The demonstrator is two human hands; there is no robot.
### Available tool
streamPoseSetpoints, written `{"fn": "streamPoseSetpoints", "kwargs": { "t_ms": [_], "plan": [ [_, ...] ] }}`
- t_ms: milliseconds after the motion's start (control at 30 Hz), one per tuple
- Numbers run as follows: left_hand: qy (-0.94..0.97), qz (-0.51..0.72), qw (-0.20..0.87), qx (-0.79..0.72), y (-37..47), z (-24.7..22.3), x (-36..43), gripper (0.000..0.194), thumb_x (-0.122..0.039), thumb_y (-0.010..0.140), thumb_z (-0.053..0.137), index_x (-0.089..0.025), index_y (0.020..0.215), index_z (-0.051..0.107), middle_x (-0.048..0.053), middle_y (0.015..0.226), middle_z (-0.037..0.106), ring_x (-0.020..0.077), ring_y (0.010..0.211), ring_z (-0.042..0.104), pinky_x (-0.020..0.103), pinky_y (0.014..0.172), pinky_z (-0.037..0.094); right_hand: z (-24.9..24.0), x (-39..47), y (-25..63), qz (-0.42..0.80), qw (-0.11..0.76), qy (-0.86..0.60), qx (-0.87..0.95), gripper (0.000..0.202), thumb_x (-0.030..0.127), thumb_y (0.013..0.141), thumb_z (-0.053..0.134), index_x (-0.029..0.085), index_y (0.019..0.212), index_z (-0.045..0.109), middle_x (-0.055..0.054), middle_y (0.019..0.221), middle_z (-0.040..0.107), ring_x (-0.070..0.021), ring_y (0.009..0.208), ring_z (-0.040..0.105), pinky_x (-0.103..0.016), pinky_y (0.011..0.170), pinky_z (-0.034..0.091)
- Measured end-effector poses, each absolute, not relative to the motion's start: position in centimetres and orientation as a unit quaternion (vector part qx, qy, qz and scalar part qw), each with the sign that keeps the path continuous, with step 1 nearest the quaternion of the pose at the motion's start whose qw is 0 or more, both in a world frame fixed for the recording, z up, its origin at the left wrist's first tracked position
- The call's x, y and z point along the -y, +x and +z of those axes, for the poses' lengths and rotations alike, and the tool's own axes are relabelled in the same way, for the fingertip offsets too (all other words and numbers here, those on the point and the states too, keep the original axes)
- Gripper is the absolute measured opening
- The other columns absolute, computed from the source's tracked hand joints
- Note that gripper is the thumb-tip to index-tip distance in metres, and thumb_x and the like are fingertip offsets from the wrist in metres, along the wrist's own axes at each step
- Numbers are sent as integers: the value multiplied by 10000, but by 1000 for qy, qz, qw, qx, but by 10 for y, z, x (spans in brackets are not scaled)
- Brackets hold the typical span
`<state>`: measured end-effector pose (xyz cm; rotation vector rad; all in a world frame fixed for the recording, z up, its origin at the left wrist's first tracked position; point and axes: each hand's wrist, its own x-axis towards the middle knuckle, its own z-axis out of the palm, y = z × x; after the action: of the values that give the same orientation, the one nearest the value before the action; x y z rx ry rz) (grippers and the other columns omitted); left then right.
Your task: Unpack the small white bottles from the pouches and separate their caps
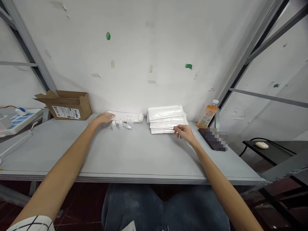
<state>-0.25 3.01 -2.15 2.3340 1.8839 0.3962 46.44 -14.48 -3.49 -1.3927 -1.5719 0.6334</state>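
White padded envelopes (166,116) lie in a fanned stack against the wall. My right hand (183,132) is at the stack's lower right edge, with thumb and fingers pinched at the corner of an envelope. To the left, my left hand (104,118) reaches to the left end of a flat white packet (137,117); its fingertips are partly hidden, so its grip is unclear. Several small white plug adapters stand or lie in front of that packet, among them an upright one (120,124) and one on its side (127,126).
An open cardboard box (68,107) sits at the back left of the grey table (139,160). An orange drink bottle (208,115) and a dark flat object (211,139) are at the right. Metal frame posts rise at both sides.
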Motion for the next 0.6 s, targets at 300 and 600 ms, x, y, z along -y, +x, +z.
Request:
{"fn": "streamPoseSetpoints", "kwargs": {
  "t_ms": [300, 600],
  "plan": [
    [756, 101, -19, -647, 5, -13, -19, 445, -306, 960, 390, -163, 1330, 591, 125, 1244, 666, 295, 1145, 581, 365, 942, 432, -31, 146, 464, 263, 460, -565, 632, 391, 526, 810, 620, 145, 729, 658, -44, 673, 645, -94, 444, 547, -204, 389, 369],
    [677, 243, -134, -682, 21, 41, 8, 450, -381, 960, 330, -185, 1229, 634, 155, 1054, 713, 349, 1061, 622, 409, 847, 454, -25, 150, 463, 262, 468, -567, 626, 422, 551, 814, 615, 140, 735, 668, -56, 687, 651, -106, 468, 566, -203, 390, 380]
  ]
}}
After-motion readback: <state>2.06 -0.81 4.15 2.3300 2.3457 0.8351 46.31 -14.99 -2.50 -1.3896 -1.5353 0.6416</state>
